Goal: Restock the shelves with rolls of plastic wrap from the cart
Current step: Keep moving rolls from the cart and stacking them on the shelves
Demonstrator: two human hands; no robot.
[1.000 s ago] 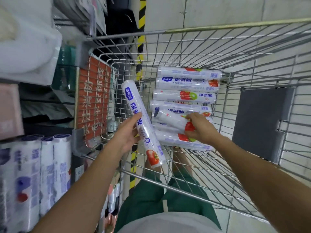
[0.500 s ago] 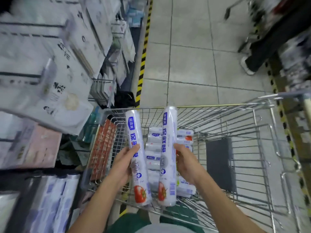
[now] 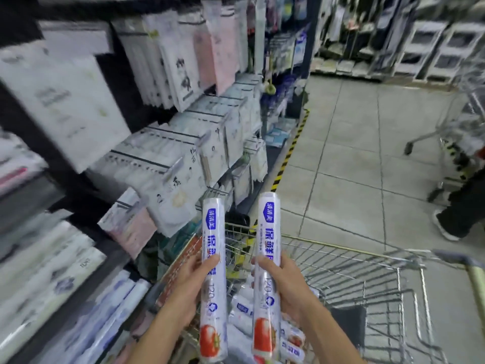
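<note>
Two rolls of plastic wrap held side by side above the near end of the cart, one per hand. Slim, glossy cylinder for the left roll: smooth white film, blue lettering, red tomato print at the near end; long axis running near to far, tomato end toward the body, capped end pointing away up the aisle. Same shape, print and heading for the right roll, parallel to its twin and just beside it, not touching. Clasping the left roll at mid-length, the left hand, fingers curled round it. Gripping the right roll at the middle, the right hand, thumb across the front. Lying flat in the thin wire basket below, between the forearms, more rolls, blurred. At left, shelves packed with flat, soft white and pink packets, blurred. At right, pale square floor tiles, edged by a yellow-and-black striped strip
</note>
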